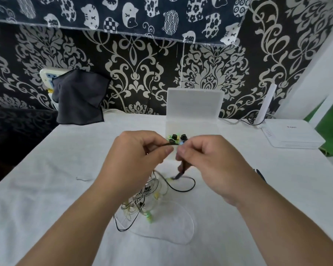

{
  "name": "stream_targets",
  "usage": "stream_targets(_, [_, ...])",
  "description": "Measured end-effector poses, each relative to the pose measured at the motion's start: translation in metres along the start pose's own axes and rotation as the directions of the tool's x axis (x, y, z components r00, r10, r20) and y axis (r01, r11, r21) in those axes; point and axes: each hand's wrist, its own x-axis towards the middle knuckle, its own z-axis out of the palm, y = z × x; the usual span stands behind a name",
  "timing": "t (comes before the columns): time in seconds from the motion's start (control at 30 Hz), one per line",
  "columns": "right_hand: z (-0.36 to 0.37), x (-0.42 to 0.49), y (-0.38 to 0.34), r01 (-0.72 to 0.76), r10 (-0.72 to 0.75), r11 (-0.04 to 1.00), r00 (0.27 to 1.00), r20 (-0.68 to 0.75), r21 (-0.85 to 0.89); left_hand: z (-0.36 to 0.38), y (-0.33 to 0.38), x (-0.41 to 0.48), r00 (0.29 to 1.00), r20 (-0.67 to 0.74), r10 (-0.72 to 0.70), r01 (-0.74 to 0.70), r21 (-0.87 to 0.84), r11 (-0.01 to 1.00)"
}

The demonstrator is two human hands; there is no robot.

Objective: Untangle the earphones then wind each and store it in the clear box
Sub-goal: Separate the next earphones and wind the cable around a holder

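Both hands are up in the middle of the frame, close together. My left hand point(140, 150) pinches a black cord point(166, 144) between thumb and finger. My right hand point(206, 156) pinches a lower bit of what I think is the same cord, with the other fingers curled in. Two black buds point(175, 137) stick up just above my fingertips, with some green bits beside them. Right behind them, in the upper middle of the frame, stands the box point(200, 128) with its lid up. Below my hands the cord drops to the table point(46, 189) and makes a loop. It lies next to the pile point(140, 200) of thin white, green and black cords in the lower middle. I cannot tell if the black cord is free of that pile. If it is caught and I pull or wind now, the knot could get tighter, or the whole pile could come up with it. The buds could slip out of my pinch too, since I hold only the thin cord. My knuckles are also so near the box that a quick move could knock it back or tip the lid shut.
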Motion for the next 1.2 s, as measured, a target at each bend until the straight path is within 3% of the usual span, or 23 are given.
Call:
stream_targets(0.1, [-0.009, 0.001, -0.006, 0.021, 0.012, 0.937, 0.996, -0.093, 0.348, -0.006, -0.009, 0.002, 0.996, 0.079, -0.038, 0.033, 0.068, 0.997])
stream_targets(0.17, [-0.019, 0.003, -0.013, 0.021, 0.054, 0.778, 0.993, -0.1, 0.628, -0.01, -0.015, 0.004, 0.99, 0.125, -0.065, 0.044, 0.166, 0.985])
stream_targets(0.27, [-0.033, 0.002, -0.02, 0.038, 0.075, 0.635, 0.991, -0.11, 0.772, -0.016, -0.021, 0.006, 0.986, 0.145, -0.078, 0.037, 0.265, 0.964])
stream_targets(0.37, [-0.039, 0.0, -0.023, 0.027, 0.058, 0.653, 0.995, -0.085, 0.757, -0.019, -0.025, 0.007, 0.992, 0.11, -0.063, 0.026, 0.309, 0.951])
stream_targets(0.47, [-0.041, -0.006, -0.024, -0.18, 0.053, 0.7, 0.978, 0.201, 0.691, -0.019, -0.023, 0.008, 0.997, 0.043, -0.057, 0.051, 0.133, 0.99])
stream_targets(0.53, [-0.038, -0.008, -0.017, -0.331, 0.149, 0.808, 0.915, 0.374, 0.487, -0.019, -0.019, 0.007, 0.998, 0.053, -0.032, 0.031, 0.023, 0.999])
stream_targets(0.6, [-0.029, -0.006, -0.001, -0.385, 0.312, 0.897, 0.9, 0.304, 0.219, -0.019, -0.016, 0.007, 0.995, 0.099, -0.015, 0.02, -0.052, 0.998])
stream_targets(0.7, [-0.012, 0.0, 0.018, -0.327, 0.323, 0.944, 0.941, 0.099, 0.033, -0.018, -0.014, 0.006, 0.989, 0.151, 0.003, 0.012, -0.102, 0.995])
stream_targets(0.8, [0.0, 0.004, 0.028, -0.286, 0.284, 0.958, 0.955, 0.085, 0.014, -0.017, -0.011, 0.005, 0.985, 0.171, 0.003, 0.028, -0.183, 0.983])
stream_targets(0.93, [0.009, 0.007, 0.036, -0.35, 0.328, 0.935, 0.91, 0.253, 0.049, -0.018, -0.013, 0.005, 0.987, 0.16, 0.011, 0.023, -0.205, 0.978])
stream_targets(1.03, [0.01, 0.007, 0.034, -0.346, 0.324, 0.938, 0.898, 0.298, 0.022, -0.019, -0.013, 0.005, 0.989, 0.146, 0.013, 0.018, -0.206, 0.978])
stream_targets(1.13, [0.007, 0.007, 0.03, -0.282, 0.276, 0.959, 0.934, 0.228, -0.006, -0.02, -0.019, 0.006, 0.995, 0.087, -0.05, 0.062, -0.142, 0.988])
stream_targets(1.2, [-0.001, 0.011, 0.026, -0.198, 0.197, 0.98, 0.979, 0.049, 0.021, -0.02, -0.026, 0.008, 0.995, 0.022, -0.1, 0.101, -0.052, 0.994])
